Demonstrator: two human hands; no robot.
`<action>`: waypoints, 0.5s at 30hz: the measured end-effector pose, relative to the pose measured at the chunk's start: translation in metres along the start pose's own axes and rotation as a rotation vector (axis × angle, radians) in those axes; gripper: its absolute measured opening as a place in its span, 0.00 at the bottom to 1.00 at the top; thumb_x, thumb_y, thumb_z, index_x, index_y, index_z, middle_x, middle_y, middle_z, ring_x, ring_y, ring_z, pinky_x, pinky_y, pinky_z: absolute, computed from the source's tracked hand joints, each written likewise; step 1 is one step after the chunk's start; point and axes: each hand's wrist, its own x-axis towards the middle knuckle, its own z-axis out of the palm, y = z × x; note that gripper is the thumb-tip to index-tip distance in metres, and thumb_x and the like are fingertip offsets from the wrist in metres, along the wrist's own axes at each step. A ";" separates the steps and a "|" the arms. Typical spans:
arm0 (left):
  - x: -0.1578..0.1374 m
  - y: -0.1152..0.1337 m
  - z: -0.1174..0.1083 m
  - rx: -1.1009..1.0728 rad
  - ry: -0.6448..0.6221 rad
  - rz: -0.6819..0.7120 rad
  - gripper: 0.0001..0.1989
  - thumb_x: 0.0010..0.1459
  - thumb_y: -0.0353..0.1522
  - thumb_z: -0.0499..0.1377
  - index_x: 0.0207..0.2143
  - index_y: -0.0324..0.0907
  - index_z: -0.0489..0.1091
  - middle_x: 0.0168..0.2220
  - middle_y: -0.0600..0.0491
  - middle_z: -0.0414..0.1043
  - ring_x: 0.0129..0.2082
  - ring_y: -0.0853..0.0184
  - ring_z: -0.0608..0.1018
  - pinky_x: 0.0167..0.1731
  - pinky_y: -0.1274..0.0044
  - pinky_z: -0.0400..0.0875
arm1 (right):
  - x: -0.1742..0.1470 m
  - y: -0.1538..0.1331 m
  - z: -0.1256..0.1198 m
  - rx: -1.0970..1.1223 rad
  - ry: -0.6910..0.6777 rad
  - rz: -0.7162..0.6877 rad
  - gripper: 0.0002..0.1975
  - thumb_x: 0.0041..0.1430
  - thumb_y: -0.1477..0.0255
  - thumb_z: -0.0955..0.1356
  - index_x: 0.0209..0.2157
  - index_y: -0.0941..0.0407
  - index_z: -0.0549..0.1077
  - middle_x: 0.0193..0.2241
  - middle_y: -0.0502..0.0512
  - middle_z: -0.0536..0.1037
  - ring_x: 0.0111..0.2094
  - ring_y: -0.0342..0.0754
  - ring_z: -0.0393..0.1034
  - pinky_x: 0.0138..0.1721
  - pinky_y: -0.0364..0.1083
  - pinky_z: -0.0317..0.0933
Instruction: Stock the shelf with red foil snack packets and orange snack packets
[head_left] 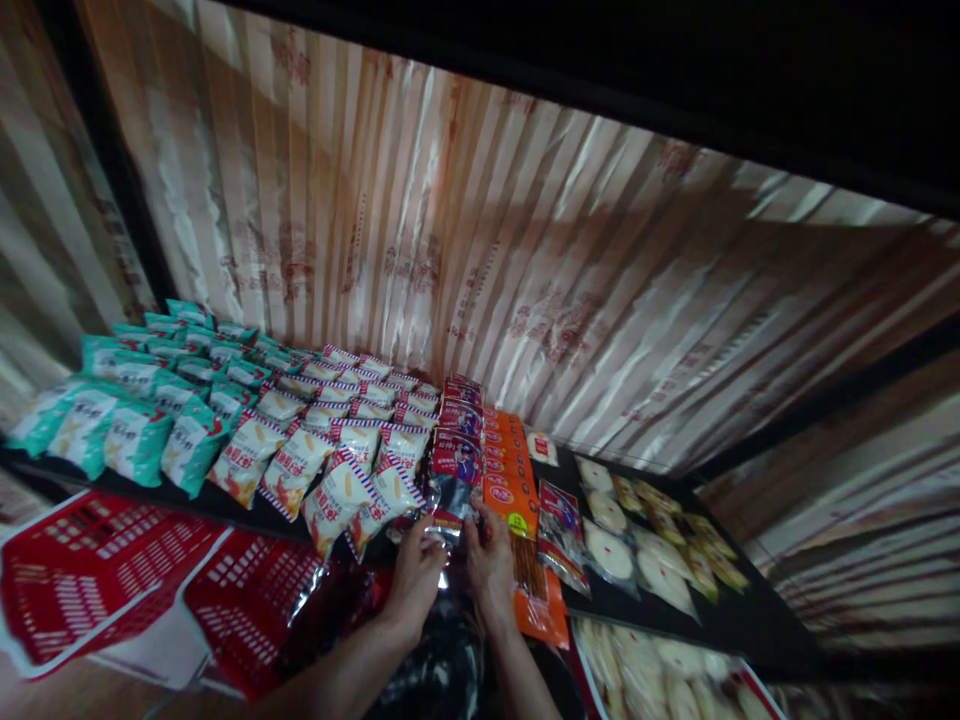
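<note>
My left hand (pixel 418 568) and my right hand (pixel 489 562) are side by side at the front edge of a black shelf (pixel 720 590). Between them is a dark, shiny snack packet (pixel 448 512), its sides pinched in my fingers. It lies at the front of a row of purple-and-red packets (pixel 457 455). Orange packets (pixel 504 455) overlap in a row just right of my right hand. White snack bags with striped edges (pixel 341 500) stand to the left of my left hand. The lower part of the held packet is blurred and partly hidden.
Teal snack bags (pixel 139 440) fill the shelf's left end. Flat packs of pale round food (pixel 611 550) and yellow packets (pixel 705 550) lie at right. Red baskets (pixel 97 580) stand below left; a tray of pale packs (pixel 675 675) is below right. Pleated curtain (pixel 450 220) hangs behind.
</note>
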 end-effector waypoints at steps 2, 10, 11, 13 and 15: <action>0.001 -0.002 0.000 -0.016 0.011 0.030 0.20 0.50 0.28 0.57 0.48 0.34 0.67 0.48 0.41 0.69 0.45 0.61 0.74 0.47 0.73 0.67 | 0.000 0.000 0.000 0.029 0.002 0.012 0.20 0.51 0.60 0.64 0.41 0.57 0.75 0.41 0.60 0.76 0.44 0.55 0.68 0.49 0.54 0.59; -0.024 0.005 0.002 0.030 -0.070 0.216 0.18 0.52 0.31 0.55 0.47 0.39 0.66 0.54 0.43 0.63 0.47 0.63 0.73 0.47 0.73 0.68 | -0.006 -0.031 -0.022 0.265 0.034 0.107 0.28 0.51 0.57 0.66 0.51 0.56 0.68 0.53 0.60 0.70 0.54 0.54 0.63 0.55 0.52 0.55; -0.031 0.007 0.003 0.029 -0.103 0.215 0.19 0.52 0.31 0.54 0.49 0.40 0.65 0.53 0.44 0.64 0.47 0.62 0.72 0.46 0.73 0.68 | -0.010 -0.035 -0.029 0.311 0.059 0.134 0.29 0.50 0.57 0.66 0.52 0.55 0.67 0.53 0.59 0.69 0.54 0.54 0.63 0.55 0.52 0.56; -0.045 0.010 0.003 0.018 -0.186 0.183 0.21 0.52 0.32 0.55 0.50 0.41 0.63 0.51 0.44 0.66 0.47 0.62 0.72 0.47 0.73 0.67 | -0.020 -0.037 -0.046 0.396 0.103 0.231 0.32 0.48 0.56 0.68 0.54 0.55 0.65 0.53 0.58 0.70 0.51 0.55 0.66 0.50 0.51 0.61; -0.058 0.008 0.003 0.003 -0.278 0.131 0.23 0.52 0.34 0.55 0.52 0.41 0.62 0.49 0.44 0.68 0.47 0.61 0.73 0.47 0.73 0.67 | -0.034 -0.031 -0.063 0.440 0.118 0.350 0.33 0.46 0.56 0.69 0.54 0.53 0.66 0.50 0.58 0.73 0.47 0.55 0.69 0.44 0.49 0.65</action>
